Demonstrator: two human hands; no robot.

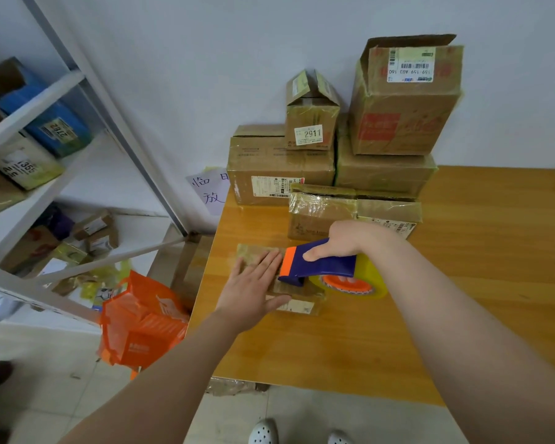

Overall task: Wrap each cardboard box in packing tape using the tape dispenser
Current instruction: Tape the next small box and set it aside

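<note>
A small flat cardboard box (302, 299) lies on the wooden table (462, 283), its top glossy with tape. My left hand (253, 288) presses flat on the box's left part, fingers straight. My right hand (346, 240) grips a blue and orange tape dispenser (318, 262) with a yellowish tape roll (370, 278). The dispenser's orange front edge sits on the box right beside my left fingertips.
Taped cardboard boxes are stacked at the table's far side: a wide one (269, 168), a small one marked 2911 (311, 123), a tall one (404, 104), a low one (350, 216). A white shelf rack (61, 155) with parcels and an orange bag (141, 322) stand left.
</note>
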